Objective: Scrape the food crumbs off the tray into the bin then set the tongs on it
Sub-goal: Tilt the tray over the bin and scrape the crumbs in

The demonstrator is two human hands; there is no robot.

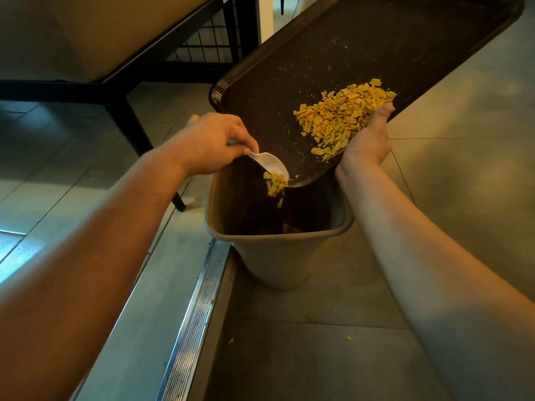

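A dark brown tray [362, 50] is tilted steeply over a grey bin [278, 256], its low corner above the bin's mouth. My right hand [369, 137] grips the tray's right edge from below, thumb on the rim. A pile of yellow crumbs [341, 117] lies on the tray beside that hand. My left hand [214, 140] holds white tongs [272, 164] by the handle, their scoop end at the tray's low edge. A small clump of crumbs [275, 185] drops from the scoop end into the bin.
A metal floor drain grate [197, 314] runs along the tiled floor left of the bin. A black-legged table or bench [127, 117] stands at the upper left, with a wire rack [202, 41] behind it. A few crumbs [348, 338] lie on the floor.
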